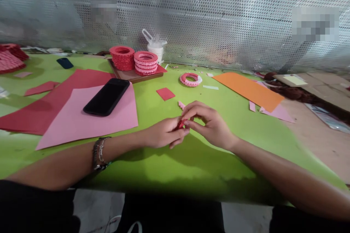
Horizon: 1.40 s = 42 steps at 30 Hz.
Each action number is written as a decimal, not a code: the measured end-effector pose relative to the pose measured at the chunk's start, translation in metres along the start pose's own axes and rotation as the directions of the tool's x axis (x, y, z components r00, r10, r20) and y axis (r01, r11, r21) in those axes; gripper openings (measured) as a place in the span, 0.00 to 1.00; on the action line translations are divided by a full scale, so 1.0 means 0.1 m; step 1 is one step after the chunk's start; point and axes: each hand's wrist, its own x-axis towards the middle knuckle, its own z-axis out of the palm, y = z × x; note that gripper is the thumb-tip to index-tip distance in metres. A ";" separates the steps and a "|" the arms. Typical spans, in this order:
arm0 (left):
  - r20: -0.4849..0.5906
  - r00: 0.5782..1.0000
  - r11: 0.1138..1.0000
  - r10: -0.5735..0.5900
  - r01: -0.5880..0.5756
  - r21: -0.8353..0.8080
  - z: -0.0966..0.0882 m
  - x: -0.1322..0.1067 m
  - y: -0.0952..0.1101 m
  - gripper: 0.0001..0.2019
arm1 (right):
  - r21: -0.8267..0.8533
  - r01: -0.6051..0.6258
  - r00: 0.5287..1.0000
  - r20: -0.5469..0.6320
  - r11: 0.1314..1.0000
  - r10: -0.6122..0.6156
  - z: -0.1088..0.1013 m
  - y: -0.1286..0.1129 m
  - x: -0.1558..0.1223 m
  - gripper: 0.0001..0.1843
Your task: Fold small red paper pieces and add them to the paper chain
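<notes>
A small red piece (pixel 181 123), which looks like folded paper, is held between my two hands over the green table. My left hand (pixel 164 132) is closed around its lower side, and the thumb and fingers of my right hand (pixel 209 123) pinch it from above. Much of the piece is hidden by fingers. Just beyond my hands lie a pink zigzag-cut strip (pixel 181 105) and a red paper square (pixel 165 94). Farther back rests a red and pink ring (pixel 183 77) with a white section, beside a pale strip (pixel 210 87).
A black phone (pixel 107 97) lies on a pink sheet (pixel 82 131) over red sheets (pixel 58 102) at left. Stacked rings (pixel 122 59) stand on a brown board (pixel 136 77) near a white cup (pixel 155 51). An orange sheet (pixel 248 89) lies right; perforated metal (pixel 191 14) borders the back.
</notes>
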 end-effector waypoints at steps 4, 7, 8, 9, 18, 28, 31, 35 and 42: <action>-0.225 0.972 0.996 0.060 -0.045 0.074 -0.06 0.01 -0.05 0.08 | 0.174 -0.100 0.992 -0.056 0.980 0.111 -0.03 0.01 0.00 0.01; -0.267 0.957 0.969 0.116 -0.050 0.243 -0.09 0.00 -0.06 0.11 | 0.103 -0.116 0.992 -0.043 0.988 0.121 -0.04 0.02 -0.01 0.01; -0.269 0.954 0.953 0.135 -0.051 0.298 -0.10 0.00 -0.05 0.11 | 0.045 -0.100 0.994 -0.042 0.994 0.102 -0.04 0.03 -0.01 0.02; -0.270 0.951 0.935 0.153 -0.051 0.352 -0.11 -0.01 -0.05 0.11 | -0.014 -0.077 0.996 -0.043 0.997 0.076 -0.03 0.03 -0.01 0.02; -0.119 0.925 0.573 0.361 -0.119 0.811 -0.22 0.00 -0.12 0.16 | -0.211 -0.044 0.999 0.010 0.976 0.047 -0.02 0.06 -0.01 0.02; 0.002 0.883 0.398 0.470 -0.214 0.892 -0.24 -0.01 -0.09 0.18 | -0.130 -0.142 0.979 0.129 0.981 0.158 -0.02 -0.02 -0.03 0.05; 0.037 0.866 0.338 0.499 -0.234 0.911 -0.24 -0.01 -0.09 0.19 | -0.079 -0.162 0.976 0.137 0.984 0.171 -0.02 -0.03 -0.03 0.04; 0.024 0.862 0.395 0.506 -0.256 0.882 -0.23 -0.02 -0.13 0.19 | -0.025 -0.171 0.968 0.183 0.985 0.173 0.00 0.02 -0.03 0.04; -0.008 0.907 0.644 0.421 -0.293 0.706 -0.21 -0.02 -0.13 0.17 | -0.065 -0.061 0.955 0.285 0.996 0.077 0.00 0.02 -0.03 0.11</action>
